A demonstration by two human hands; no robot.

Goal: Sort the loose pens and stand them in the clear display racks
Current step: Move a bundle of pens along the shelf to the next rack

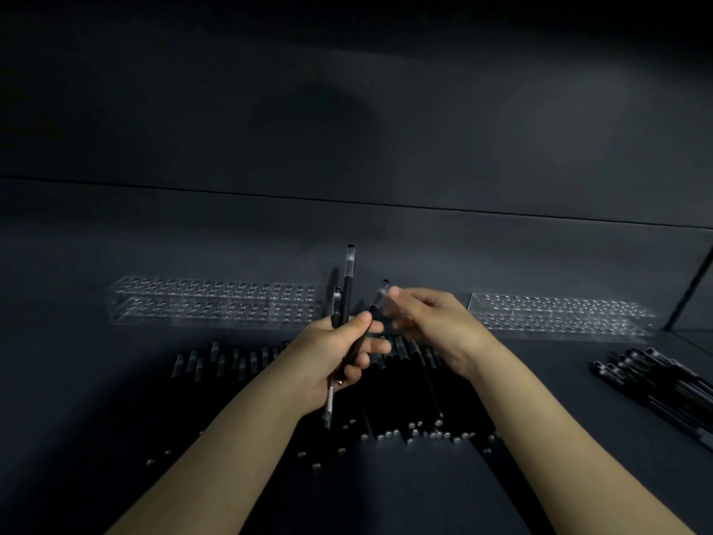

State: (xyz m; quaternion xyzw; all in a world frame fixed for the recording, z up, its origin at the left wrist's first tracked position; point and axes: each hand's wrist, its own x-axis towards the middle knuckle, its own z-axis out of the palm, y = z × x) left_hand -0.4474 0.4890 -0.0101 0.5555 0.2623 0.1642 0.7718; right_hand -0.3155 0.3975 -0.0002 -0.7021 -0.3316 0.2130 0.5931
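My left hand [339, 349] grips a small bunch of black pens [348, 291] that stand up out of the fist, clear caps on top. My right hand [432, 322] is beside it, its blurred fingertips pinching the clear cap of the rightmost, tilted pen [380, 299]. A row of loose black pens [401, 388] lies on the dark table under both hands. Two clear display racks stand behind: one at the left [216, 307], one at the right [559, 314]. I see no pens in either.
Another heap of black pens [656, 380] lies at the right edge of the dark table [115, 380]. A dark wall rises behind the racks. A thin dark bar [690, 283] leans at the far right.
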